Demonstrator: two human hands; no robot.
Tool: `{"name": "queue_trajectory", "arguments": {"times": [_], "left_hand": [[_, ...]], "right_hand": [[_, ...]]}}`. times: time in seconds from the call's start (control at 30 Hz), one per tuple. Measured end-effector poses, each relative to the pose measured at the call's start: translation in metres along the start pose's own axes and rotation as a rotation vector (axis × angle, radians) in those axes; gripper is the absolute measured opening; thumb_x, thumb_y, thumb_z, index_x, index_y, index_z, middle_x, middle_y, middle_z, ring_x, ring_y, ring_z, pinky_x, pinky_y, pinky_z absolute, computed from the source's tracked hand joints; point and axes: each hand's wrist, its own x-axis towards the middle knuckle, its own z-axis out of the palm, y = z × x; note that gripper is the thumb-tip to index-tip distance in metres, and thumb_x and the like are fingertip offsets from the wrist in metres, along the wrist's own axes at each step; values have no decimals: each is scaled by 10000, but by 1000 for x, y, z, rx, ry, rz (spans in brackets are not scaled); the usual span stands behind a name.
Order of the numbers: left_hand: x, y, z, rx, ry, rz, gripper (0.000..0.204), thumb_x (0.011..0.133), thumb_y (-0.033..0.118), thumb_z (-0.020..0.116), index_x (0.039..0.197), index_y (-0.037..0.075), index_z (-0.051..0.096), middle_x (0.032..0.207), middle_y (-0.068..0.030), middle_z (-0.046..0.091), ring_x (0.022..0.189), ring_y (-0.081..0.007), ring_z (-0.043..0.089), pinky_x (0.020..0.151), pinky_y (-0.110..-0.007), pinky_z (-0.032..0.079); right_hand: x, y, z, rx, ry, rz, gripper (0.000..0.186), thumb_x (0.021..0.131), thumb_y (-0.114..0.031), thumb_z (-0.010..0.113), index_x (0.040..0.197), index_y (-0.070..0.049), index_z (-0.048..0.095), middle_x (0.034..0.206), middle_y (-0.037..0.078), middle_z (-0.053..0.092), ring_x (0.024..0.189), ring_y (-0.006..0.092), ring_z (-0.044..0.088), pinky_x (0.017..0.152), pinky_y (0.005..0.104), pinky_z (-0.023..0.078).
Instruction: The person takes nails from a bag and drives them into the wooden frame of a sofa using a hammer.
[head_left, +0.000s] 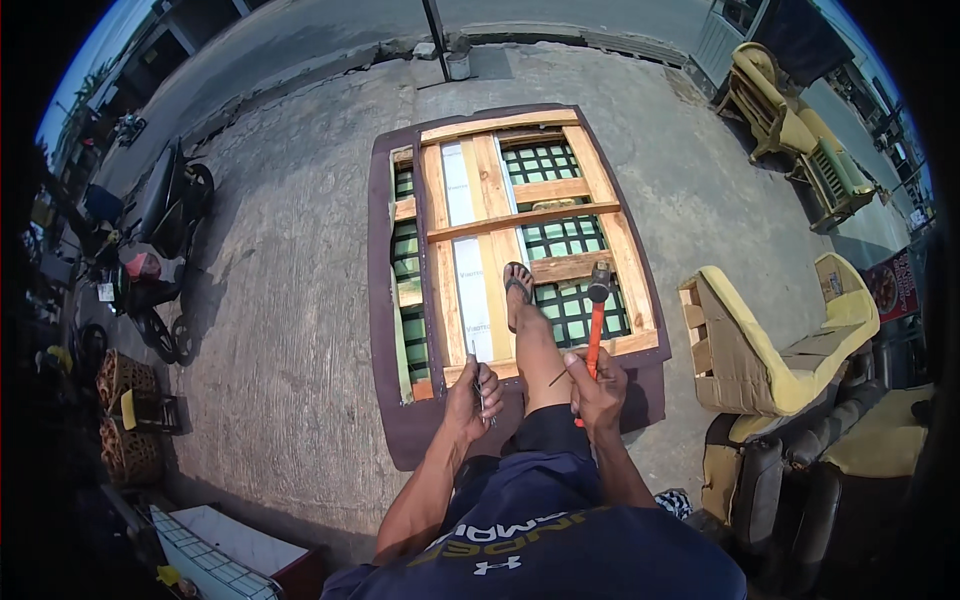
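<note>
Framework of pale, knotted timber [525, 222], roughly rectangular, lies flat on weathered grey concrete [280, 250] before the person. Work is judged partway: rails and crossbars are assembled, and black woven webbing straps [567, 240] grid the openings over green sheet material. Dark maroon covering cloth [410, 430] spreads beyond the timber; its near margin is not folded over the rail, so fastening there appears outstanding. Whether the far edge is secured cannot be determined.

Hands are apart. Left hand [470, 402] is closed around a slim, silvery metal tool [473, 352], type unidentifiable. Right hand [600, 392] grips a hammer with orange-red handle and dark, blunt head [597, 325]; a thin dark rod [557, 378] projects beside that hand. Sandalled foot [518, 290] rests on the framework.

Timber shows sawn grain; straps look flat; a smooth white printed strip [466, 255] runs lengthwise; cloth appears supple.
</note>
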Motion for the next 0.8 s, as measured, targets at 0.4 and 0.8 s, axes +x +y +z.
{"name": "queue_trajectory", "arguments": {"times": [0.4,0.8], "left_hand": [[172,199,215,752,410,-40,410,1010,451,506,814,93,553,613,38,437,532,-60,393,457,-211,293],[230,232,332,888,227,-287,299,986,359,601,917,71,646,611,70,402,512,-34,311,466,-217,231]], "right_hand": [[279,-114,104,-14,-233,397,186,900,-202,713,916,-22,668,538,-30,506,382,37,437,356,227,320],[352,-235,114,21,-314,464,238,929,-260,689,981,-31,652,571,-33,516,397,36,435,354,219,335]]}}
